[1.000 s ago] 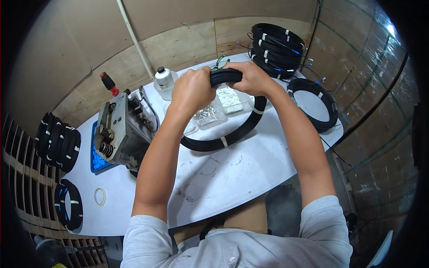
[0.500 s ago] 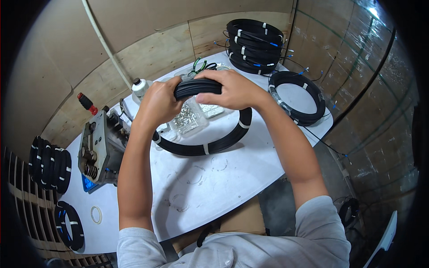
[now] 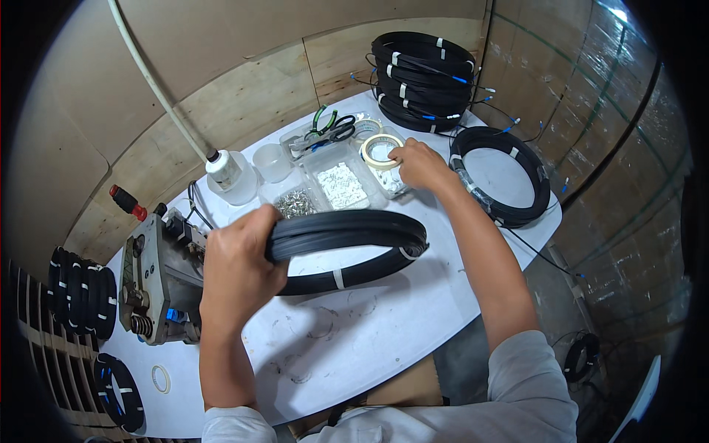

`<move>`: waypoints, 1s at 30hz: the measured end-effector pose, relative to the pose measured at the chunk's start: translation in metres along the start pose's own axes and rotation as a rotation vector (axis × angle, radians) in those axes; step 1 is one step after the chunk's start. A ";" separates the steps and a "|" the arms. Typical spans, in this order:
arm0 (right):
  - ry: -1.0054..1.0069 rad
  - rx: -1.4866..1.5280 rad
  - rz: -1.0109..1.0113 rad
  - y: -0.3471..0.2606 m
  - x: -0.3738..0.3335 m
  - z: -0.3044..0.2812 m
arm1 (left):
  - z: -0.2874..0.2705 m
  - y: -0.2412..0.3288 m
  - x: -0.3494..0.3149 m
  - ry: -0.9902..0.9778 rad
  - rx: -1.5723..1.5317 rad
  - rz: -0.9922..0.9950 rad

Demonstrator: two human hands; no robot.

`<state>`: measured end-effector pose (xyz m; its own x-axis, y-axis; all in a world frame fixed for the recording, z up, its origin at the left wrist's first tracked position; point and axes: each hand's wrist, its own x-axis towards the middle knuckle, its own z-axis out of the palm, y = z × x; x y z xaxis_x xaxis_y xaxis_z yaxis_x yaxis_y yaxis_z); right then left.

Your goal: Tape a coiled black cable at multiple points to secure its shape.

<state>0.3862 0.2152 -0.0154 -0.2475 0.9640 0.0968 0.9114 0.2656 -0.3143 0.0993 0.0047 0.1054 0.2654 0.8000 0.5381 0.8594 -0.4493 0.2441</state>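
Note:
My left hand (image 3: pixel 240 262) is closed round one side of a black cable coil (image 3: pixel 343 226), which is tilted up over the table. White ties or tape bands wrap the coil at its front and right. Beyond it, my right hand (image 3: pixel 424 167) is closed on the edge of a cream tape roll (image 3: pixel 366 155), over a clear box of small white parts. Two open plastic boxes lie between my hands, one with white pieces (image 3: pixel 341 186) and one with small metal pieces (image 3: pixel 295 202), partly hidden by the coil.
A metal bench machine (image 3: pixel 159 284) stands at left beside a red-and-black screwdriver (image 3: pixel 127 201). A white bottle (image 3: pixel 223 171), cup (image 3: pixel 271 162) and black-handled scissors (image 3: pixel 336 131) sit at the back. Stacked cable coils (image 3: pixel 423 81) and a single coil (image 3: pixel 543 173) occupy the right.
My right hand has let go of the cable coil and moved right onto the tape roll. My left hand still holds the coil, now lower and nearer to me.

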 end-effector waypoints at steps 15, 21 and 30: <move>0.283 0.355 -0.294 -0.033 -0.010 -0.041 | 0.000 0.009 0.008 0.003 -0.025 0.115; 0.184 0.608 -0.471 -0.099 -0.053 -0.106 | 0.011 0.004 0.027 0.002 0.002 0.040; 0.185 0.697 -0.562 -0.140 -0.082 -0.117 | 0.014 0.003 0.020 0.075 -0.048 -0.090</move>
<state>0.3174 0.0977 0.1315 -0.4836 0.6895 0.5392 0.2530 0.6999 -0.6680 0.1138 0.0248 0.1058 0.1535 0.8067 0.5707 0.8559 -0.3972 0.3312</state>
